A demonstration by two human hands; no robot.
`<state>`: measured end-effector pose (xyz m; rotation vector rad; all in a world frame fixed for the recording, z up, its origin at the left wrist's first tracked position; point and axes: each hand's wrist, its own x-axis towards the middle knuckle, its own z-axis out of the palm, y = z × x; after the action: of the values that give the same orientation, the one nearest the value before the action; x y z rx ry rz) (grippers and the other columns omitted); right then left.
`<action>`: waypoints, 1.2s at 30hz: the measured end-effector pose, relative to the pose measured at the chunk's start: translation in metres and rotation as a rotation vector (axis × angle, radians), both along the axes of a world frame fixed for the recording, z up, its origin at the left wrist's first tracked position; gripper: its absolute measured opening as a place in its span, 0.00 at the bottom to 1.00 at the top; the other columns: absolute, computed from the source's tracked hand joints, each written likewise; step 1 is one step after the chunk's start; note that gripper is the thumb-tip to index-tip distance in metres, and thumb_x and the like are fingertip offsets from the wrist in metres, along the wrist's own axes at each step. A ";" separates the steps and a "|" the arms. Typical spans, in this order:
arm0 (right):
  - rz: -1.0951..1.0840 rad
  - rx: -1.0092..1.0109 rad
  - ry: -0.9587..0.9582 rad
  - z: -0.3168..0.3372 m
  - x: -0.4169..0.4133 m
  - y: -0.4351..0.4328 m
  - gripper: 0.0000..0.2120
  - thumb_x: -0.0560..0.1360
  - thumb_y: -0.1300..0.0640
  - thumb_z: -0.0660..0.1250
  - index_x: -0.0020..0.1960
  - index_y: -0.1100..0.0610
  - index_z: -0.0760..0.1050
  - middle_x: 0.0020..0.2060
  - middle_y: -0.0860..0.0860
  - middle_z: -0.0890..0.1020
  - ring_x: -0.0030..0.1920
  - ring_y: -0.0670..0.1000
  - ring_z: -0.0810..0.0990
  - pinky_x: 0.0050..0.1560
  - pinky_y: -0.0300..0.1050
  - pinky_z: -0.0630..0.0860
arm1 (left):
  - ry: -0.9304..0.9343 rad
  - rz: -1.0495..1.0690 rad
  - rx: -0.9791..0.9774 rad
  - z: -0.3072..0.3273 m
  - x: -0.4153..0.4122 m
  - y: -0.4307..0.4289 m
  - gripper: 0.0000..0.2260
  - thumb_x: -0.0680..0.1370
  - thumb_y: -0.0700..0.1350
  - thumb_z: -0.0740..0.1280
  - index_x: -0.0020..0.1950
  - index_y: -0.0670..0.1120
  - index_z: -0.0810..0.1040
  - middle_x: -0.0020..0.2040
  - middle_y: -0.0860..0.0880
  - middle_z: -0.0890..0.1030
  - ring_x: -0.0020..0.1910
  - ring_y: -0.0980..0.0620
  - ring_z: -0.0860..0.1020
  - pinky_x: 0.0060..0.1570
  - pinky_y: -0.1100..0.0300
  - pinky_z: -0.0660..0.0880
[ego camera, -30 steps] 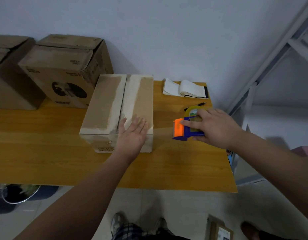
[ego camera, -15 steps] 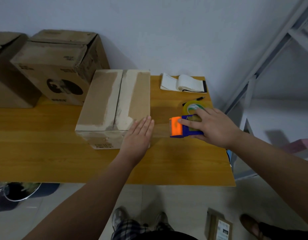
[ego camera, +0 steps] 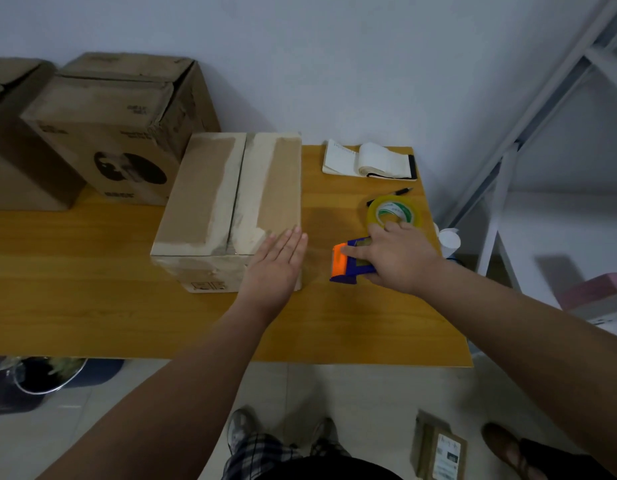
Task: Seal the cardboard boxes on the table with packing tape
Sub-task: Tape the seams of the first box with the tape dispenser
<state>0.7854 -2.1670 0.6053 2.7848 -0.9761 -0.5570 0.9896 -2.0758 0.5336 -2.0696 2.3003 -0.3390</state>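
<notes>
The right hand (ego camera: 400,261) covers most of the blue and orange tape dispenser (ego camera: 348,263). Its fingers curl round the body and the index finger lies along the top toward the orange end. The lower edge of the yellowish tape roll (ego camera: 392,211) is hidden behind the knuckles, so how it joins the dispenser cannot be told. A faint sheen between the dispenser and the box (ego camera: 227,202) could be clear tape, but it is too dim to be sure.

The left hand (ego camera: 274,268) lies flat on the box's near right corner, fingers straight and together, hiding that corner. The box sits mid-table with its flaps closed and pale strips along the centre seam.

Behind it to the left stands a larger box (ego camera: 106,133) with a dark round print. A third box (ego camera: 9,140) is cut off by the left edge.

The table (ego camera: 92,306) is orange-brown wood grain against a pale wall. An open notebook (ego camera: 369,161) and a pen (ego camera: 400,192) lie at the far right. A metal shelf frame (ego camera: 508,133) rises on the right. On the tiled floor are a bin (ego camera: 40,379) and a small parcel (ego camera: 442,452).
</notes>
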 end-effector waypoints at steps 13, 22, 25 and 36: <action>-0.121 0.064 0.242 0.011 0.067 0.012 0.15 0.77 0.50 0.64 0.64 0.48 0.71 0.57 0.54 0.72 0.55 0.57 0.73 0.44 0.48 0.65 | 0.019 -0.007 0.039 0.004 0.003 0.000 0.23 0.83 0.43 0.47 0.77 0.43 0.42 0.78 0.47 0.46 0.76 0.52 0.45 0.69 0.55 0.31; -0.546 0.505 -0.351 -0.044 0.009 -0.016 0.36 0.73 0.42 0.69 0.76 0.46 0.56 0.62 0.58 0.71 0.57 0.57 0.73 0.52 0.49 0.73 | 0.042 0.001 0.048 0.003 0.001 0.000 0.23 0.84 0.47 0.47 0.77 0.43 0.47 0.77 0.46 0.51 0.76 0.51 0.49 0.69 0.56 0.32; -0.712 0.729 -0.598 -0.062 0.010 -0.015 0.48 0.71 0.50 0.74 0.78 0.53 0.44 0.70 0.56 0.67 0.58 0.53 0.75 0.48 0.41 0.71 | 0.022 0.008 0.048 0.003 0.002 0.000 0.23 0.83 0.48 0.47 0.77 0.43 0.47 0.77 0.46 0.51 0.76 0.51 0.49 0.69 0.56 0.31; -0.803 0.622 -0.616 -0.134 0.017 0.001 0.16 0.76 0.47 0.67 0.54 0.58 0.72 0.47 0.55 0.76 0.51 0.60 0.74 0.48 0.51 0.71 | 0.045 0.040 0.070 0.003 -0.001 0.000 0.24 0.83 0.53 0.47 0.77 0.43 0.53 0.77 0.47 0.54 0.76 0.52 0.51 0.71 0.56 0.37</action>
<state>0.8024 -2.1664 0.4717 3.0366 -2.4733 -0.0260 0.9886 -2.0760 0.5368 -2.1080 2.2572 -0.2094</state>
